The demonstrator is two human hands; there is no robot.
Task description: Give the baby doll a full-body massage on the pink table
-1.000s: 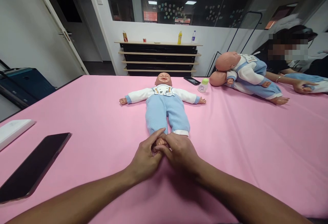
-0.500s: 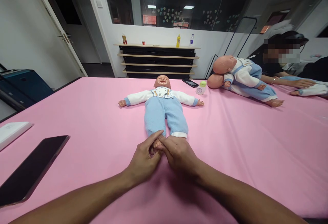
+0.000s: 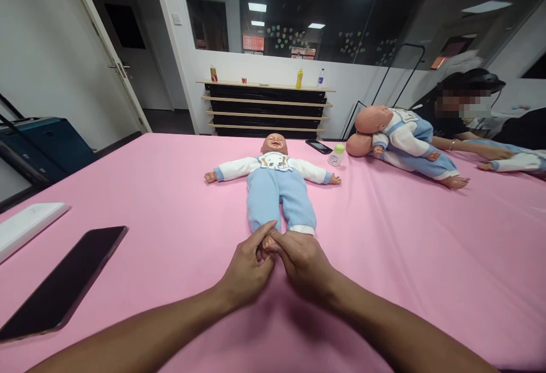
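A baby doll (image 3: 279, 194) in a white top and light blue trousers lies on its back on the pink-covered table (image 3: 179, 236), arms spread and head away from me. At its feet my two hands meet. My left hand (image 3: 251, 265) is closed round one doll foot (image 3: 269, 243), its thumb along the top. My right hand (image 3: 305, 262) is closed on the same foot from the other side, thumb and fingers pressed to it. The doll's other foot is hidden behind my right hand.
A dark phone (image 3: 63, 282) and a white box (image 3: 29, 228) lie at the left. Near the doll's head are another phone (image 3: 318, 146) and a small baby bottle (image 3: 336, 156). Two stacked dolls (image 3: 405, 140) lie at the right, beside another person (image 3: 456, 117) handling a doll.
The whole view has shifted slightly, with things appearing a little lower and further right. Both hands keep their hold on the doll's foot, with barely any change in grip.
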